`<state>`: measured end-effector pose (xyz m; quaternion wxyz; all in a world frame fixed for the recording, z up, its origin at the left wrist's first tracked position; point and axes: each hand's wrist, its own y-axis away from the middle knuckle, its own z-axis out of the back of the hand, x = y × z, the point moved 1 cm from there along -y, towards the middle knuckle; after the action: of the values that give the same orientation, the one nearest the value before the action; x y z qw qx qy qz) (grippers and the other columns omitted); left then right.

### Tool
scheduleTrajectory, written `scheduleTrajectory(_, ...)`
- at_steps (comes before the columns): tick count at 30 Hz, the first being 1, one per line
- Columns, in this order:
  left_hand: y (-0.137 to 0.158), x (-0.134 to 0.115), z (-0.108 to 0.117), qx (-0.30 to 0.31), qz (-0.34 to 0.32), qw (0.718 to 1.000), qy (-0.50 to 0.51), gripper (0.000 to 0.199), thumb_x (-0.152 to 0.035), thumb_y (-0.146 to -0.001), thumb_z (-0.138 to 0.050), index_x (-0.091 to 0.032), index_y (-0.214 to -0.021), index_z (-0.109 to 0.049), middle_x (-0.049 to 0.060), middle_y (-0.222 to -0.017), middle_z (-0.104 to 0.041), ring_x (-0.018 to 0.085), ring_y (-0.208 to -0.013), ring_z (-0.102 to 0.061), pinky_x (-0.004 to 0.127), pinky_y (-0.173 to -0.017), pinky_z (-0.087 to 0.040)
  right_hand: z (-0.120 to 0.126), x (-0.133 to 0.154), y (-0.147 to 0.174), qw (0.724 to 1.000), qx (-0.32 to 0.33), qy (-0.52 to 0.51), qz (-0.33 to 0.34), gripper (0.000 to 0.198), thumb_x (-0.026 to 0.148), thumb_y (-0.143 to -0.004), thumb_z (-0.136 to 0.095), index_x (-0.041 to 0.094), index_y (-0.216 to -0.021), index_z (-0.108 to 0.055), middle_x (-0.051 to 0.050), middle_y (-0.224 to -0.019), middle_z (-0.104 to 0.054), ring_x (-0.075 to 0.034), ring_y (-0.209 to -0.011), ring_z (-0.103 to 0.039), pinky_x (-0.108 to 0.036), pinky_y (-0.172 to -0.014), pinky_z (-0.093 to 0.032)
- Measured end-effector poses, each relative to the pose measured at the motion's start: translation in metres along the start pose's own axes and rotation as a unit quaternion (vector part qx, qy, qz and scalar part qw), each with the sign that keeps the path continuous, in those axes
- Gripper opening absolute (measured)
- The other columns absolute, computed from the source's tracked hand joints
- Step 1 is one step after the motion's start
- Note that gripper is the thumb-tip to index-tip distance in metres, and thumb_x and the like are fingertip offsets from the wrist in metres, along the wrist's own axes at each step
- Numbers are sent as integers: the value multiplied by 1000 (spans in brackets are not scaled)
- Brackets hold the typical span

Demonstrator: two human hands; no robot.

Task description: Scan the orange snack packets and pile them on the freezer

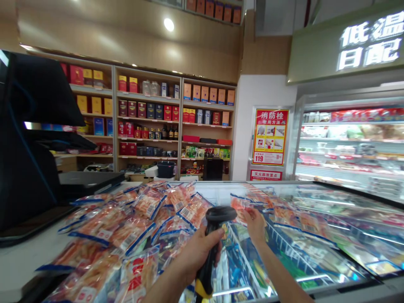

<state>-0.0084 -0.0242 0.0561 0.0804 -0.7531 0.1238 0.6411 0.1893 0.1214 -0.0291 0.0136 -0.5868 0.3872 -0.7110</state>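
Note:
My left hand (205, 250) is wrapped round the handle of a black and yellow barcode scanner (221, 213), its head pointing up and forward. Ahead and to its right, my right hand (255, 223) pinches a clear packet of orange-pink food (240, 203) with a blue edge. That packet is over the glass top of the freezer, partly covered by my fingers. A heap of similar packets (126, 229) lies left of my left hand. More packets (296, 219) rest on the glass to the right of my right hand.
A chest freezer (315, 256) with white wire baskets under its glass spreads before me. A black checkout terminal (31, 147) stands on the left. Shelves of boxed goods (148, 111) line the back wall. A lit display fridge (350, 143) is at the right.

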Motion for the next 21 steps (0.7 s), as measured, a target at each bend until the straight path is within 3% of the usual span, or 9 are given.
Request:
scheduleTrajectory(9, -1, -9, 9, 25, -3, 999, 36, 27, -40, -63, -53, -16, -61, -41, -5, -47, -47, 3, -35, -39, 17, -37, -31, -28, 15, 8, 999, 40, -14, -27, 22, 34, -58, -52, 15, -69, -51, -4, -67, -58, -17, -65, -54, -27, -61, -40)
scheduleTrajectory(16, -1, -12, 11, 26, -4, 999, 37, 24, -38, -62, -54, -17, -64, -42, -5, -47, -47, 5, -36, -41, 17, -36, -32, -37, 28, 17, 996, 71, 40, -19, 20, 34, -59, -50, 16, -68, -51, -1, -62, -56, -16, -60, -52, -27, -57, -39)
scheduleTrajectory(21, 1, -3, 31, 7, -6, 999, 39, 26, -39, -63, -52, -15, -64, -44, -4, -50, -46, 5, -38, -43, 18, -39, -34, -36, 23, 15, 990, 89, -36, -104, 30, 32, -49, -60, 15, -70, -49, -1, -58, -56, -16, -56, -52, -26, -52, -40)
